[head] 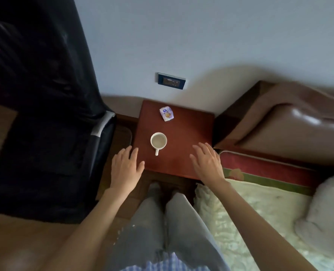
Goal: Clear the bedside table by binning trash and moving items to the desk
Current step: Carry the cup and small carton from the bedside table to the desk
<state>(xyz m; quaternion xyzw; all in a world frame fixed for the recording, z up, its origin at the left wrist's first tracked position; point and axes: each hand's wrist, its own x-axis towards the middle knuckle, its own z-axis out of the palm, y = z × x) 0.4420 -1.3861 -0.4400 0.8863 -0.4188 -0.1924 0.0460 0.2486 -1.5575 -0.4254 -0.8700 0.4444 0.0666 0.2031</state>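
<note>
A square red-brown bedside table (pixel 187 132) stands against the wall. A white mug (pixel 158 141) sits on its left half, handle pointing toward me. A small white and blue snack wrapper (pixel 166 113) lies near the table's back edge. My left hand (pixel 126 169) hovers over the table's front left corner, fingers spread, holding nothing. Over the front right corner is my right hand (pixel 208 163), also open and empty. Both hands are apart from the mug.
A black plastic-covered object (pixel 41 114) fills the left side. The bed (pixel 260 202) with a brown padded headboard (pixel 299 122) lies at the right, a white pillow (pixel 326 212) on it. A wall socket (pixel 171 81) sits above the table. My legs stand before the table.
</note>
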